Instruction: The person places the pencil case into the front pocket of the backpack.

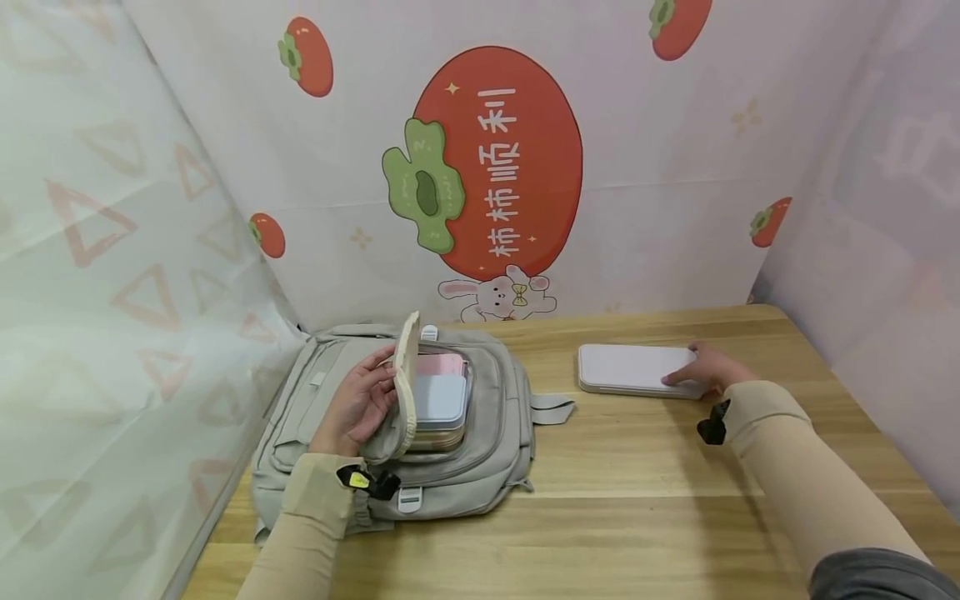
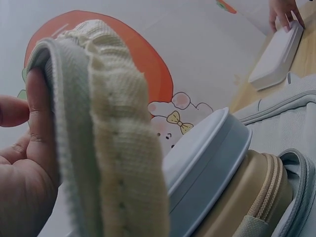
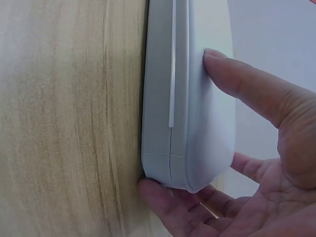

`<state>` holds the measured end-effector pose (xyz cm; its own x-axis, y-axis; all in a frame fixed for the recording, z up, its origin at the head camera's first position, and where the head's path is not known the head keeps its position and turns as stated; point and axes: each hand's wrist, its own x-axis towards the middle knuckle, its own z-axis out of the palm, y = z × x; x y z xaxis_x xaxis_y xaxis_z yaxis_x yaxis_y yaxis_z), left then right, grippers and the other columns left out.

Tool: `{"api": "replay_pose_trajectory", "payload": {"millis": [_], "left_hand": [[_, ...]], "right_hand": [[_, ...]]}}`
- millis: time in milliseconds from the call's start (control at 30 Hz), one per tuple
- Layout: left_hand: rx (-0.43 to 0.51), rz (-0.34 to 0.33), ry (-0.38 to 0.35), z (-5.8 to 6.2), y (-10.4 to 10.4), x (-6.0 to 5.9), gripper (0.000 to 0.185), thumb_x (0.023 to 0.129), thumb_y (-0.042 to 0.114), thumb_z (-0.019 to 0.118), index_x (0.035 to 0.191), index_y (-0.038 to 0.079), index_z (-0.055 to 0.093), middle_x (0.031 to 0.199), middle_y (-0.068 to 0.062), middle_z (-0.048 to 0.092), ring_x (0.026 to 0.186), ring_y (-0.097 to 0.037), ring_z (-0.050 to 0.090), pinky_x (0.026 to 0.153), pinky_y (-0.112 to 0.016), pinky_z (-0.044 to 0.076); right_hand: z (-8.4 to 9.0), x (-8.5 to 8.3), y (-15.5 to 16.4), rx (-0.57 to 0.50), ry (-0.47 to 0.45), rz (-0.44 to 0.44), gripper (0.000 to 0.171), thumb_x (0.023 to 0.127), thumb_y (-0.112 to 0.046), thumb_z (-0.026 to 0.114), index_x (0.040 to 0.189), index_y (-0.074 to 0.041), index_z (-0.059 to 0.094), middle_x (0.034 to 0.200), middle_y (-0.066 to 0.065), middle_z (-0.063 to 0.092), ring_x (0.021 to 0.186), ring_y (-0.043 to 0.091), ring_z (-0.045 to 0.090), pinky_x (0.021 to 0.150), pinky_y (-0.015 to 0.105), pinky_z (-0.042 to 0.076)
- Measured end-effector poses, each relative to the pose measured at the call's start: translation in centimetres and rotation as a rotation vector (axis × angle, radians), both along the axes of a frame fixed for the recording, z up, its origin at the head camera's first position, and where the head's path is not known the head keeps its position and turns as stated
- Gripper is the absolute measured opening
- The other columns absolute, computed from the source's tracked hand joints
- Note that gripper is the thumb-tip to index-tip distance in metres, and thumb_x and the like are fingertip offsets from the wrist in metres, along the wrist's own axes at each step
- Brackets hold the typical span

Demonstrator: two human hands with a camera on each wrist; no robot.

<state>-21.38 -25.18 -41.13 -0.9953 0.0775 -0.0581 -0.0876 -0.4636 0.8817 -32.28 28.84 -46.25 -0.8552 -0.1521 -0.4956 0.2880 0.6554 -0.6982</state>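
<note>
On the left of the table lies a grey backpack (image 1: 480, 492) with its front pocket unzipped. My left hand (image 1: 362, 404) holds up the pocket's flap (image 1: 406, 392), fingers hooked at its cream, ruffled edge. Inside the pocket sit a light-blue case (image 1: 441, 400), a pink item (image 1: 442, 364) behind it and a tan zipped case (image 2: 261, 187) beneath. Farther right, a white hard case (image 1: 630, 368) rests flat on the table. Its right end is gripped by my right hand (image 1: 708, 371), thumb on the top face and fingers around the end, as the right wrist view shows.
A grey strap (image 1: 552, 408) sticks out from the backpack toward the white case. The wooden table (image 1: 600, 517) meets a printed cloth backdrop (image 1: 645, 233) at the back, with cloth walls on both sides.
</note>
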Motion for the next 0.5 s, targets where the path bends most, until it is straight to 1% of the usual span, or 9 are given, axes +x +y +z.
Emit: {"api": "replay_pose_trajectory", "payload": {"millis": [167,233,300,333,400,500], "left_hand": [[0.011,0.008,-0.002,0.2,-0.1,0.0,0.046,0.106,-0.011,0.034,0.119,0.018,0.068,0.103,-0.004,0.069,0.084,-0.011,0.067,0.068,-0.022,0.055],[0.022,0.004,-0.003,0.3,-0.1,0.0,0.046,0.106,-0.011,0.034,0.119,0.017,0.068,0.104,-0.005,0.069,0.085,-0.012,0.068,0.069,-0.022,0.056],[0.027,0.002,0.000,0.4,-0.1,0.0,0.046,0.105,-0.012,0.034,0.118,0.016,0.068,0.105,-0.005,0.069,0.086,-0.012,0.069,0.069,-0.022,0.056],[0.031,-0.001,0.002,0.5,-0.1,0.0,0.045,0.105,-0.012,0.034,0.118,0.015,0.068,0.105,-0.005,0.069,0.086,-0.012,0.069,0.070,-0.022,0.056],[0.031,-0.001,0.005,0.6,-0.2,0.1,0.045,0.105,-0.012,0.034,0.118,0.014,0.068,0.105,-0.005,0.070,0.086,-0.012,0.069,0.070,-0.022,0.056],[0.035,0.011,0.020,0.7,-0.4,0.1,0.045,0.105,-0.012,0.033,0.116,0.013,0.069,0.104,-0.005,0.070,0.086,-0.012,0.069,0.071,-0.023,0.056]], "right_hand": [[0.1,0.9,-0.3,-0.080,0.026,-0.060,0.113,0.087,-0.011,0.082,0.152,0.013,-0.008,0.152,0.049,-0.001,0.135,0.061,0.023,0.093,0.064,0.051],[0.0,1.2,-0.3,-0.107,0.050,-0.068,0.112,0.087,-0.010,0.082,0.151,0.013,-0.007,0.151,0.049,0.000,0.133,0.061,0.023,0.096,0.066,0.048],[-0.3,1.4,-0.1,-0.121,0.066,-0.069,0.110,0.088,-0.010,0.081,0.151,0.013,-0.006,0.151,0.048,0.000,0.131,0.059,0.025,0.097,0.065,0.047],[-0.4,1.5,0.0,-0.116,0.072,-0.075,0.107,0.088,-0.010,0.081,0.150,0.012,-0.004,0.151,0.047,0.002,0.128,0.057,0.028,0.096,0.062,0.048],[-0.6,1.5,0.3,-0.119,0.075,-0.066,0.104,0.090,-0.010,0.079,0.150,0.012,-0.003,0.151,0.048,0.002,0.124,0.054,0.031,0.092,0.057,0.049],[-0.8,1.6,0.8,-0.118,0.065,-0.074,0.093,0.096,-0.010,0.071,0.152,0.009,-0.001,0.149,0.047,0.006,0.116,0.048,0.037,0.084,0.047,0.050]]}}
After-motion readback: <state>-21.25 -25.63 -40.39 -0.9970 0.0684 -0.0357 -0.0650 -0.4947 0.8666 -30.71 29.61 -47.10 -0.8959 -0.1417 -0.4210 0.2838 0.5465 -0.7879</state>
